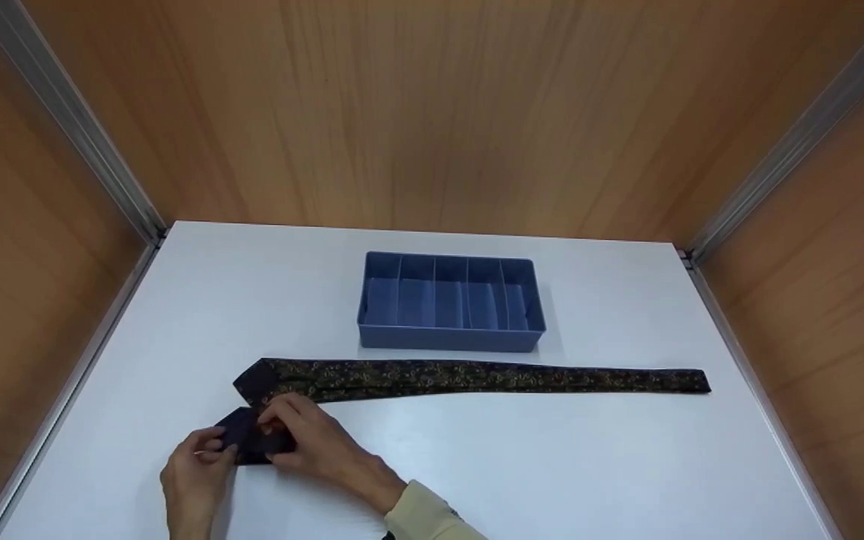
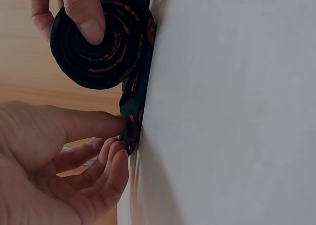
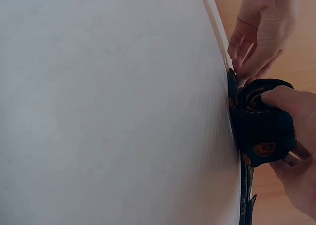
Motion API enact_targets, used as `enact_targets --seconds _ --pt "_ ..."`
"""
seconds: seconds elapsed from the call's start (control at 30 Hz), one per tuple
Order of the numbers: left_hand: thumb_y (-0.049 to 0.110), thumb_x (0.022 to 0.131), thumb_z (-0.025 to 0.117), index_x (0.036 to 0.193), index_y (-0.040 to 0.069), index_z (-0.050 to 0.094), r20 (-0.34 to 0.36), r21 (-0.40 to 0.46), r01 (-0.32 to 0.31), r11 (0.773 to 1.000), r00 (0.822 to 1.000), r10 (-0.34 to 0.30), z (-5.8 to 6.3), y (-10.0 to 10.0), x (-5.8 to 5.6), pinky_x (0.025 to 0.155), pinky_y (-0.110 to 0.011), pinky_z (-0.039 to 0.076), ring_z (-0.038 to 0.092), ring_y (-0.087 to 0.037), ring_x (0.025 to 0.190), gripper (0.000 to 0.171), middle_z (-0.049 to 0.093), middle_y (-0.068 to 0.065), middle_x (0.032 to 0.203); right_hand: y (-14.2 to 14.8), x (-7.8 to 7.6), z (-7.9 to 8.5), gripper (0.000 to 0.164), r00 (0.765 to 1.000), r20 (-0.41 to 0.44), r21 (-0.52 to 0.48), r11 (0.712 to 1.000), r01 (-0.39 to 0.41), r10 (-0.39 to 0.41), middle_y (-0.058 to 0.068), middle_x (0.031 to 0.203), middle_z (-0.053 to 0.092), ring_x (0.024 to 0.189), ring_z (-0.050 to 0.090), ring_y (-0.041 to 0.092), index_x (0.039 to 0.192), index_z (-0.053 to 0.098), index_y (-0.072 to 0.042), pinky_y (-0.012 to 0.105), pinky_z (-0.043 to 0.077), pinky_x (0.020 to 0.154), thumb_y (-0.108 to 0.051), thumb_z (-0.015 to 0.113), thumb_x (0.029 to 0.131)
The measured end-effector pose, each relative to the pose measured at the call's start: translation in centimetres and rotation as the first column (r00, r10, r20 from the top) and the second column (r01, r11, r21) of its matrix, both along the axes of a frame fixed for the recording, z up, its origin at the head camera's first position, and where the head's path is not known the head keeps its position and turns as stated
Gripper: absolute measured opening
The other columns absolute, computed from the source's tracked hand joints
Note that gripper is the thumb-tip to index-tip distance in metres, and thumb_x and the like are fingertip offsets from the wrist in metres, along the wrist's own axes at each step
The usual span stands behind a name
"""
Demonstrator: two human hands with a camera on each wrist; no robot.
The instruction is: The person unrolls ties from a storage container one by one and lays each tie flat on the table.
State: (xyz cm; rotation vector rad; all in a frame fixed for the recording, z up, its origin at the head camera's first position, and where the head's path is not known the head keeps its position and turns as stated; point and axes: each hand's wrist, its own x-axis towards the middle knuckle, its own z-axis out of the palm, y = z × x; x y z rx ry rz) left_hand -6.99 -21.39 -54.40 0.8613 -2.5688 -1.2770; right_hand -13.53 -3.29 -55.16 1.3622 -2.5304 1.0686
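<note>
A dark necktie with orange motifs is wound into a spiral roll, its pointed end lying out to the left on the table. My right hand grips the roll from both sides, the thumb pressed on the coil's face in the left wrist view. At the unrolled end, my left hand pinches the edge between thumb and fingers. Just beyond the hands a second necktie, black with a gold pattern, is stretched flat across the table, wide tip at the left. The fingers partly cover the roll in the head view.
Behind the flat necktie stands a blue tray with several narrow compartments. The white table is bounded by wooden panels at the back and both sides, with grey metal rails at the corners.
</note>
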Motion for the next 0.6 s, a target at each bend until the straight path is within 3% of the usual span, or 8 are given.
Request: enact_targets --seconds 0.1,0.37,0.6 --pt "-0.008 0.086 0.074 0.114 -0.009 0.066 -0.02 -0.006 0.032 0.999 0.999 -0.032 0.1 0.1 0.0 0.059 -0.012 0.044 0.058 -0.005 0.072 0.029 0.068 -0.025 0.101 0.2 -0.1 -0.1 0.049 1.0 0.013 -0.01 1.0 -0.018 0.018 -0.001 0.129 0.055 0.121 0.051 0.005 0.127 0.056 -0.014 0.01 0.032 0.106 -0.016 0.084 0.087" --pt "-0.008 0.086 0.074 0.113 -0.009 0.066 -0.031 -0.001 0.103 0.995 0.994 -0.103 -0.1 0.5 -0.1 0.063 -0.011 0.046 0.06 -0.005 0.076 0.029 0.069 -0.025 0.102 0.7 -0.5 -0.2 0.054 0.998 0.039 -0.008 0.999 -0.047 0.048 -0.001 0.123 0.057 0.112 0.052 0.004 0.129 0.054 -0.016 0.01 0.036 0.101 -0.015 0.085 0.084" --pt "-0.008 0.087 0.073 0.115 -0.009 0.066 0.008 0.01 0.118 0.993 0.993 -0.118 -0.2 0.5 -0.2 0.064 -0.014 0.047 0.064 -0.014 0.08 0.029 0.069 -0.025 0.103 1.1 -0.5 -0.3 0.066 0.998 0.063 0.012 1.0 -0.025 0.024 -0.002 0.117 0.057 0.104 0.052 0.002 0.137 0.051 -0.018 0.009 0.038 0.095 -0.014 0.087 0.081"
